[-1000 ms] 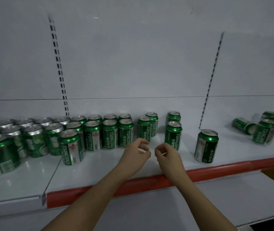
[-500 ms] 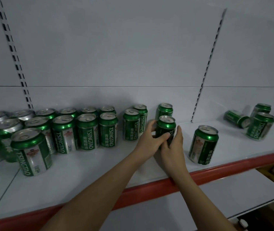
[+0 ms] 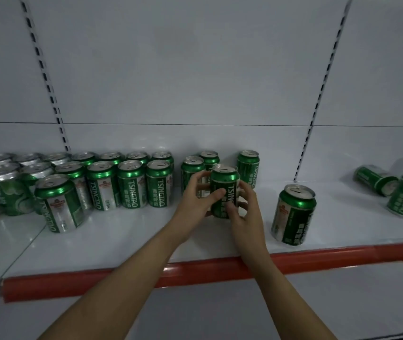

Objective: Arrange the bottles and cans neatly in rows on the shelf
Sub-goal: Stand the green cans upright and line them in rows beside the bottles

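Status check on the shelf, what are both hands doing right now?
Left hand and right hand both grip one upright green can. Neighbouring can close on its left.

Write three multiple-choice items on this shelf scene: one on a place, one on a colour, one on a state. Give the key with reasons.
1. Where is the can lying on its side?
A. far right of the shelf
B. far left
C. under the shelf

2. What colour is the shelf's front edge?
A. blue
B. red
C. yellow

3. How is the middle can held?
A. by the left hand alone
B. by neither hand
C. by both hands

Key: 1 A, the toppled can lies at the far right of the shelf. 2 B, the edge strip is red. 3 C, the left hand and right hand both grip the held can.
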